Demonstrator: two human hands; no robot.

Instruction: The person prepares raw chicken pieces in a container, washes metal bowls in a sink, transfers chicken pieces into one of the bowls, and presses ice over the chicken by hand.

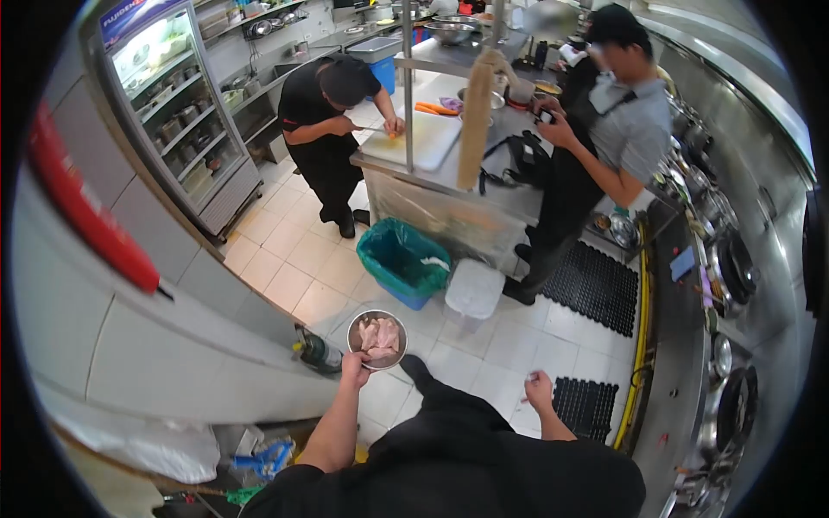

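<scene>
A round metal bowl point(377, 362) with several pieces of raw pale pink meat point(379, 337) hangs over the tiled floor, in front of my body. My left hand point(355, 369) grips the bowl at its lower left rim. Off to the right, apart from the bowl, my right hand point(539, 388) is held low with its fingers curled in. Something small and pale shows at its fingers, too small to make out.
A green-lined bin point(380, 250) and a white lidded tub point(475, 289) stand ahead. One person cuts on a white board point(436, 142); another stands at the counter's right. A glass-door fridge point(186, 129) is left, black mats point(596, 289) right.
</scene>
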